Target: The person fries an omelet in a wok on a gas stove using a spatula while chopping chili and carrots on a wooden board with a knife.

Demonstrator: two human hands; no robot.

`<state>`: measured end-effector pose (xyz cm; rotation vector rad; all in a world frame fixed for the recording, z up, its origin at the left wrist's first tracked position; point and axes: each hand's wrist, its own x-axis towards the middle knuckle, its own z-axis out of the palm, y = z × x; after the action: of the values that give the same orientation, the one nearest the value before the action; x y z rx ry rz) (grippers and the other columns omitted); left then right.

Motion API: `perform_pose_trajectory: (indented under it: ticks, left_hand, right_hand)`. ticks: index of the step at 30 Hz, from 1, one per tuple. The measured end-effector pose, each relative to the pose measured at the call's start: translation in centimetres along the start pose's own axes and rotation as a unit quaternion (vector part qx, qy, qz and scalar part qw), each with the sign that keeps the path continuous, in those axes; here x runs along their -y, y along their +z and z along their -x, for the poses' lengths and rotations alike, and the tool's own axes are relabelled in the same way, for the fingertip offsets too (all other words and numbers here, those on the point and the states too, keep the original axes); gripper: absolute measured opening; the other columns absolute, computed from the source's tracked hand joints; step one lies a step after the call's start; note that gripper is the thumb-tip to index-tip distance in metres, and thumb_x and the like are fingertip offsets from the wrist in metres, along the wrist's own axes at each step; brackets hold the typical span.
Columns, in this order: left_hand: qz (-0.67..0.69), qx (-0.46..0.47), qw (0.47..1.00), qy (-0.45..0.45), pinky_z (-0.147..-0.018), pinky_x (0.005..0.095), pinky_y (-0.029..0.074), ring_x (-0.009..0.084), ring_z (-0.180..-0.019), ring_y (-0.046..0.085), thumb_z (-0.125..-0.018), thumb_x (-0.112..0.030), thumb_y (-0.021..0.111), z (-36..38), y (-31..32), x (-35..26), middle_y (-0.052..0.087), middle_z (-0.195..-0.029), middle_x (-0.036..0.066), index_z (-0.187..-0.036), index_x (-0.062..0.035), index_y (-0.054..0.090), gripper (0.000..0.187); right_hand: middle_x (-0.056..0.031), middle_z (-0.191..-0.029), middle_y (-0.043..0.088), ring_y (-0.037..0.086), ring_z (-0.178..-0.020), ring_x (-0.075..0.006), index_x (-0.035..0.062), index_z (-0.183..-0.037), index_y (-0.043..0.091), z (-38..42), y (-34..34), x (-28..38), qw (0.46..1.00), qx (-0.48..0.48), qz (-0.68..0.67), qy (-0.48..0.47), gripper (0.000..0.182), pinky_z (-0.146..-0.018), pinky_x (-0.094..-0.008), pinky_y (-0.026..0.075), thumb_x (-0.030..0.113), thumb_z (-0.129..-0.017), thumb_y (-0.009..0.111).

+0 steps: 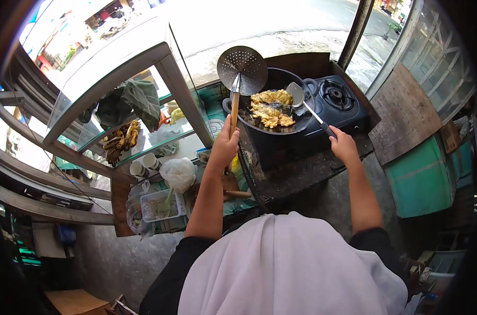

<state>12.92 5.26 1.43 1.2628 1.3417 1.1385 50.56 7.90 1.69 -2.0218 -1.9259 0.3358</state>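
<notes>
My left hand is wrapped round the wooden handle of a perforated skimmer, whose round metal head is raised over the left rim of a wok. In my right hand is the black grip of a metal spatula; its head rests against the far right side of the golden fritters in the wok. The fritters lie in pieces with dark oil between them. The wok sits on the left burner of a black gas stove.
A bare second burner is to the wok's right. At left stands a glass display case with bananas inside. Below it are cups, a white plastic bag and a plastic basket. A green cabinet stands at right.
</notes>
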Motion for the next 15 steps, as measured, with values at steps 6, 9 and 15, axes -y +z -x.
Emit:
perform_pose_trajectory:
  ticks: [6,9,15]
  left_hand:
    - [0.029,0.066,0.997,-0.020,-0.049,0.0254,0.042,0.0086,-0.056,0.048,-0.097,-0.016,0.049,-0.8,-2.3,0.6,0.055,-0.085,0.005,-0.150,-0.0087,0.023,0.060]
    - [0.021,0.084,0.996,-0.012,-0.049,0.0255,0.042,0.0089,-0.055,0.047,-0.098,-0.016,0.046,-0.8,-2.3,0.8,0.053,-0.083,0.004,-0.151,-0.0103,0.021,0.059]
    - [-0.020,0.085,0.996,-0.027,-0.051,0.0261,0.043,0.0098,-0.055,0.046,-0.100,-0.020,0.043,-0.7,-3.0,1.3,0.049,-0.079,0.002,-0.152,-0.0141,0.018,0.058]
  right_hand:
    - [-0.0209,-0.094,0.068,0.065,-0.089,-0.0390,0.0177,-0.130,0.055,1.6,1.4,1.9,0.995,-0.003,0.093,0.022,0.042,-0.080,-0.0474,0.051,0.021,-0.089,0.059]
    - [-0.0201,-0.088,0.068,0.066,-0.086,-0.0378,0.0176,-0.131,0.054,1.9,0.8,2.8,0.990,-0.021,0.140,0.012,0.041,-0.077,-0.0471,0.052,0.020,-0.090,0.057]
    - [-0.0188,-0.084,0.067,0.066,-0.082,-0.0376,0.0174,-0.133,0.053,4.3,-2.2,5.6,0.987,-0.017,0.161,-0.014,0.042,-0.074,-0.0472,0.052,0.020,-0.091,0.056]
